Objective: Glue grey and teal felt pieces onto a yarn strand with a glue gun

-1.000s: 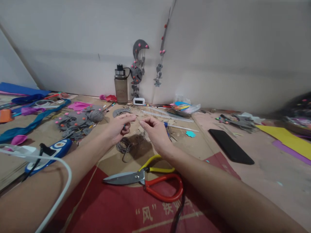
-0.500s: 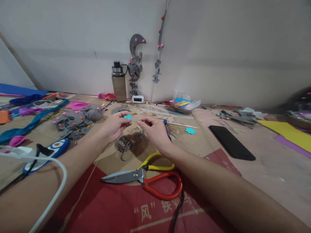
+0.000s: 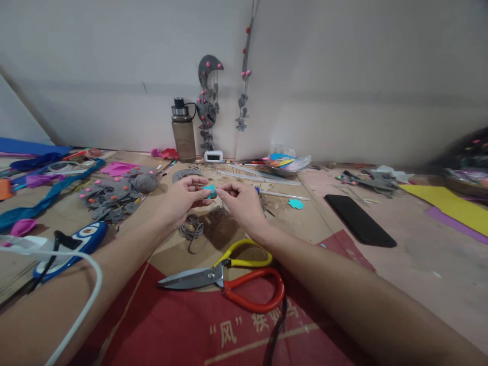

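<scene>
My left hand [image 3: 183, 199] and my right hand [image 3: 242, 203] meet above the cardboard-covered table, both pinching at a small teal foam piece [image 3: 209, 191] held between their fingertips. The right hand's fingers are curled and pressed against the piece's right edge; whether they also hold a thin thread or needle I cannot make out. Just below the hands lies a coil of grey cord [image 3: 192, 228]. Closer to me lie large scissors [image 3: 224, 275] with one yellow and one red handle.
A second teal cutout [image 3: 296, 204] and a black phone [image 3: 360, 220] lie to the right. Grey felt shapes with pink dots [image 3: 110, 193] and a grey yarn ball [image 3: 145, 182] sit left. A water bottle [image 3: 183, 131], small clock [image 3: 213, 156] and hanging grey mobile [image 3: 208, 104] stand at the wall.
The teal piece has turned into plain view in my left fingers, and my right hand has closed the gap to touch it. The view has shifted slightly.
</scene>
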A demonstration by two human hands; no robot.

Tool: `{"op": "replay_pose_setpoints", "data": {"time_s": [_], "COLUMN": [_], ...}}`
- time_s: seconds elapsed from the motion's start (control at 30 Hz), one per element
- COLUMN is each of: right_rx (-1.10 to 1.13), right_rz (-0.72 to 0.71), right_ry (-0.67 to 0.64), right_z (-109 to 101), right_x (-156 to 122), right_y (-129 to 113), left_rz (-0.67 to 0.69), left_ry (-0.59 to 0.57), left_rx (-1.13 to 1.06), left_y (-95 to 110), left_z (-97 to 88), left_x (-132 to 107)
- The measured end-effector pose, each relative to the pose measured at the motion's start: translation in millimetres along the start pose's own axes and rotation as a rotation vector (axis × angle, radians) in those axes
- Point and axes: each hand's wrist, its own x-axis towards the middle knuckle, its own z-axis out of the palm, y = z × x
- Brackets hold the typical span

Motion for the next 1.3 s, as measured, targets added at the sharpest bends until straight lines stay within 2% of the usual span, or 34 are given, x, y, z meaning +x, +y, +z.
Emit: {"op": "replay_pose_setpoints", "data": {"time_s": [0.23, 0.53, 0.77, 0.9, 1.07, 1.17, 1.3], "right_rx": [0.004, -0.087, -0.169, -0.182, -0.187, -0.147, -0.113], "right_rz": [-0.040, -0.120, -0.118, -0.102, -0.112, -0.106, -0.079], "right_ry": [0.009, 0.023, 0.010, 0.017, 0.003, -0.048, -0.147], "right_z": [1, -3, -4, -5, -5, -4, 1], "right_x": [-1, 0, 2, 2, 1, 1, -2], "right_y": [-1, -5, -3, -5, -9, -8, -4], "left_rz": [0.018, 0.157, 0.164, 0.144, 0.156, 0.192, 0.317], "left_ry": [0.035, -0.033, -0.047, -0.052, -0.002, 0.024, 0.172], "left_rx": [0.053, 0.300, 0.463, 0.448, 0.522, 0.560, 0.611], "left_y": [8, 2, 4, 3, 6, 10, 14], "left_z": [0.6, -0.1, 0.1, 0.7, 1.7, -0.4, -11.8], "left_x": [-3, 1, -3, -4, -5, -4, 3]}}
